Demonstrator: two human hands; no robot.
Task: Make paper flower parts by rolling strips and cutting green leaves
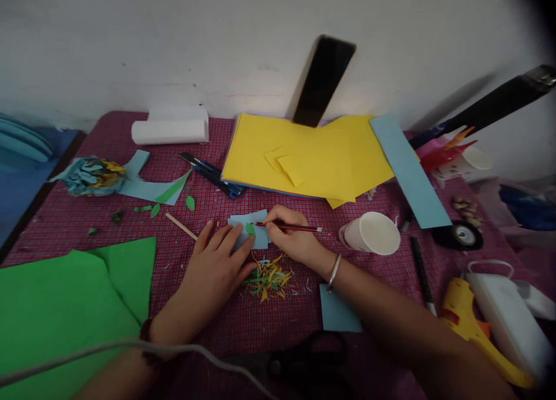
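My right hand (289, 232) pinches a dark red pencil (299, 227), its tip on a small green paper leaf (250, 229). The leaf lies on light blue paper pieces (262, 238). My left hand (219, 261) rests flat with fingers apart, its fingertips on the left part of the blue paper and beside the leaf. A heap of yellow, green and blue paper shreds (271, 278) lies just below, near my left thumb. To the left, a thin wooden stick (181, 226) reaches toward my left fingers. A blue paper square (341, 310) lies under my right wrist.
Behind my hands are yellow sheets (313, 157), a phone (325, 80) against the wall and box cutters (212, 174). Green sheets (65, 307) lie left. Right stand a paper cup (373, 233) and yellow glue gun (460, 307). Black scissors (304, 362) and a white cable (174, 348) are in front.
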